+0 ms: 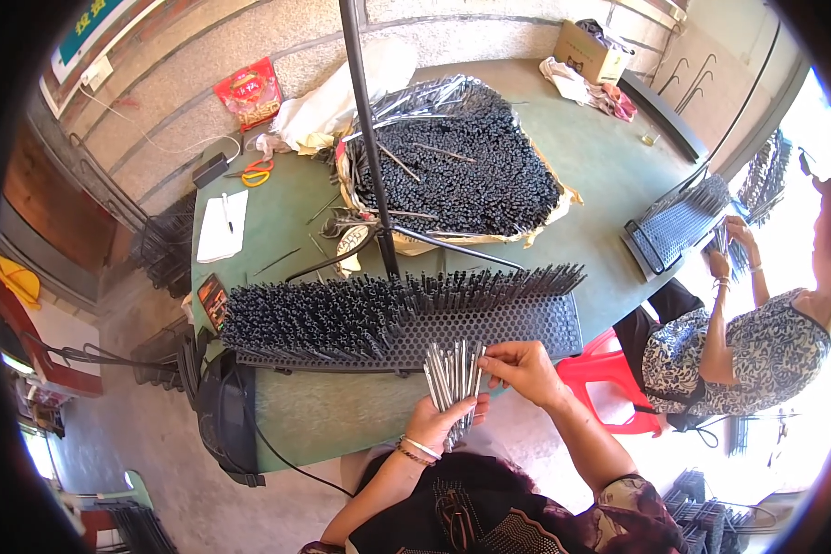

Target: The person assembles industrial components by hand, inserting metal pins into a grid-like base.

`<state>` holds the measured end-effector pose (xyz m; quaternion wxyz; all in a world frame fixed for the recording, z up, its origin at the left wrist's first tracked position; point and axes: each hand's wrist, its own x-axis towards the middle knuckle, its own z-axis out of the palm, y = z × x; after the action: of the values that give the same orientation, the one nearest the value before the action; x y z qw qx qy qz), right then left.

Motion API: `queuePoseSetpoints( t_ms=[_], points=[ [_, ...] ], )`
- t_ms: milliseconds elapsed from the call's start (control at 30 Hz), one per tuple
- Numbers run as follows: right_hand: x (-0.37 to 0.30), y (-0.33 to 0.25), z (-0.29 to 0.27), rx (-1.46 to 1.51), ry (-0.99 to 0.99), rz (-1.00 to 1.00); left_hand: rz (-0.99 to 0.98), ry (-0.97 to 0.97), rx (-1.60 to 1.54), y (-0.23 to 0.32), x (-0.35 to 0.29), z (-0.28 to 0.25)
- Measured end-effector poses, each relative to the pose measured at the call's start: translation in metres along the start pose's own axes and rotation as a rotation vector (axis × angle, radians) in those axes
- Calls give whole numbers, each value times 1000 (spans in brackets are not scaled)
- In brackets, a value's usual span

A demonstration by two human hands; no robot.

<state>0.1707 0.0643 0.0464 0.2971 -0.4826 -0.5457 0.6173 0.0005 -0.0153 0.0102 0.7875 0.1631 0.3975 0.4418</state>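
Observation:
A fanned bundle of thin silver metal rods (451,371) stands in my left hand (427,425), whose fingers wrap round its lower part. My right hand (529,367) pinches a rod at the bundle's right side, near its upper end. Just beyond both hands lies a long black perforated rack (499,328). Dark rods (314,314) stand upright, densely packed, across its left part and in a strip along its far right edge. Bare holes show in the near right part. Behind the rack, a large open carton (552,218) is filled with dark-tipped rods (475,152).
A black upright pole (365,120) rises behind the rack. Orange-handled scissors (257,173), a white paper pad (220,231) and a phone (212,301) lie left. At right, a co-worker (739,346) handles rods beside another rack (679,226). A red stool (605,383) stands near.

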Motion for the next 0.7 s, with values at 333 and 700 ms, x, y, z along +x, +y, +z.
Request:
queuePoseSetpoints(
  t_ms=[333, 700],
  points=[
    [-1, -1, -1, 72, 54, 99, -21, 0, 3, 2, -3, 0],
    [0, 1, 3, 179, 6, 106, 0, -32, 58, 4, -5, 2]
  ],
)
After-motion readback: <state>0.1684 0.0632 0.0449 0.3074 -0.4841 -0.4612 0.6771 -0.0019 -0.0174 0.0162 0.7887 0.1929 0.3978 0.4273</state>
